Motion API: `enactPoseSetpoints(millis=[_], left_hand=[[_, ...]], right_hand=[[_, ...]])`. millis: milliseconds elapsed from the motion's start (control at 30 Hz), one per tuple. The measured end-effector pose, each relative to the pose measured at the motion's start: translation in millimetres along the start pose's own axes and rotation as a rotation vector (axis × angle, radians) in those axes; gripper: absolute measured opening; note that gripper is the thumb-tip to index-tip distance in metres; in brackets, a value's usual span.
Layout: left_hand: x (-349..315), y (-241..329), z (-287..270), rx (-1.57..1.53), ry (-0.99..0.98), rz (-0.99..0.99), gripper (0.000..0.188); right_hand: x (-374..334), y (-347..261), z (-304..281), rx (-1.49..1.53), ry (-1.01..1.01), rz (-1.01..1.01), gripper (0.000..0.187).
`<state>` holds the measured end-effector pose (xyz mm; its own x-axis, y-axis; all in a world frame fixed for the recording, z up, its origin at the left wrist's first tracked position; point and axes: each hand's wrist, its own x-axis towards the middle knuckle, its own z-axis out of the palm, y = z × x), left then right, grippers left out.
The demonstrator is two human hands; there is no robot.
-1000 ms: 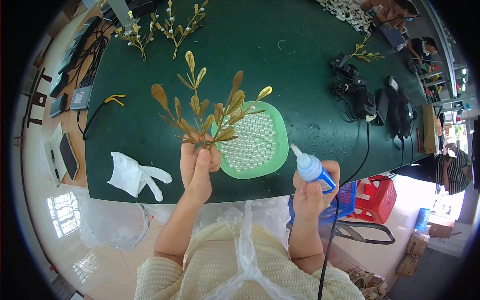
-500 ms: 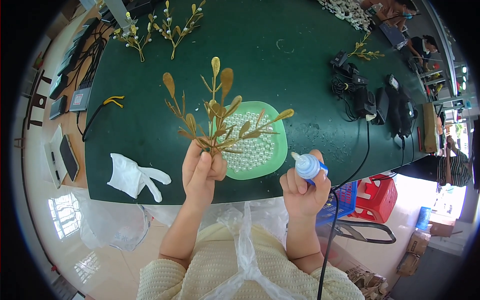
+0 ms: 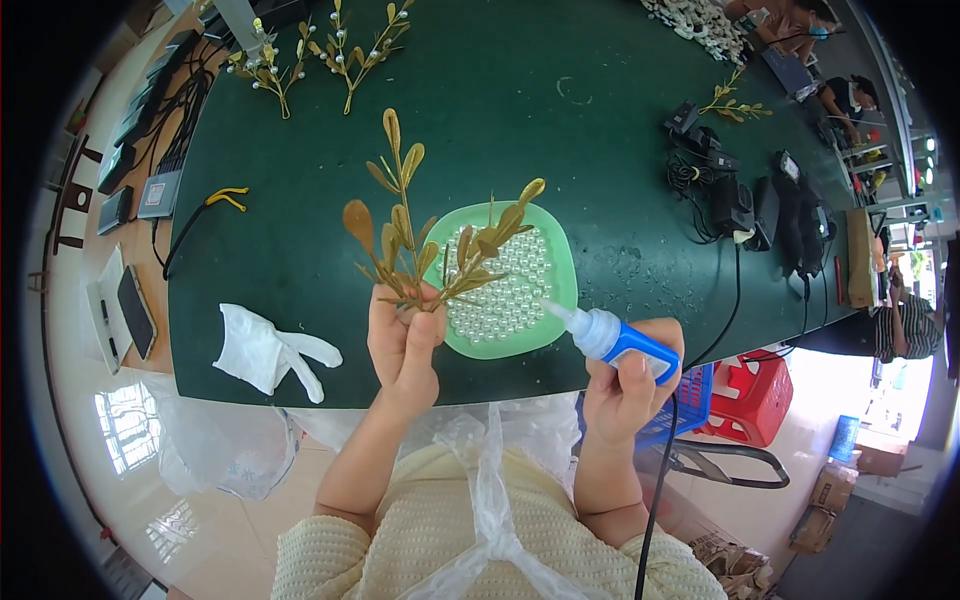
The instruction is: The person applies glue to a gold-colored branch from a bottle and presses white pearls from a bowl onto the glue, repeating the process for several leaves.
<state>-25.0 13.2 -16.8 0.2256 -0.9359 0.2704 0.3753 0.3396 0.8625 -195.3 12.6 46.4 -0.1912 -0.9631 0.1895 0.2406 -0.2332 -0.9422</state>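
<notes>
My left hand (image 3: pixel 402 345) grips the stem of a gold artificial leaf sprig (image 3: pixel 420 240), held upright over the green table (image 3: pixel 520 90). My right hand (image 3: pixel 625 385) holds a small blue glue bottle (image 3: pixel 610 338) with its white nozzle pointing left toward the sprig, a short gap away. Behind the sprig lies a light green tray (image 3: pixel 560 250) filled with several white pearl beads (image 3: pixel 505 295).
A white glove (image 3: pixel 270 350) lies near the table's front left edge. Finished sprigs with beads (image 3: pixel 330 50) lie at the far left. Black chargers and cables (image 3: pixel 745 195) sit to the right. A red stool (image 3: pixel 755 400) and blue basket (image 3: pixel 695 385) stand by the right edge.
The left hand has turned and shifted the sprig, so its leaves fan differently. The right hand has tilted the glue bottle, bringing its nozzle leftward toward the sprig.
</notes>
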Motion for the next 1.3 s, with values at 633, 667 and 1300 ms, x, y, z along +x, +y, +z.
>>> enactPoseSetpoints(millis=[633,667,1300], left_hand=[[-13,-3,0,0.182,0.023,0.097,0.023],[-13,-4,-1,0.197,0.014,0.108,0.023],[-11,1,4,0.307,0.056,0.115,0.027]], right_hand=[[-15,-5,0,-0.550,-0.203,-0.454,0.031],[-15,-5,0,-0.562,-0.197,-0.474,0.031],[-18,-9,2,-0.630,-0.211,-0.490,0.029]])
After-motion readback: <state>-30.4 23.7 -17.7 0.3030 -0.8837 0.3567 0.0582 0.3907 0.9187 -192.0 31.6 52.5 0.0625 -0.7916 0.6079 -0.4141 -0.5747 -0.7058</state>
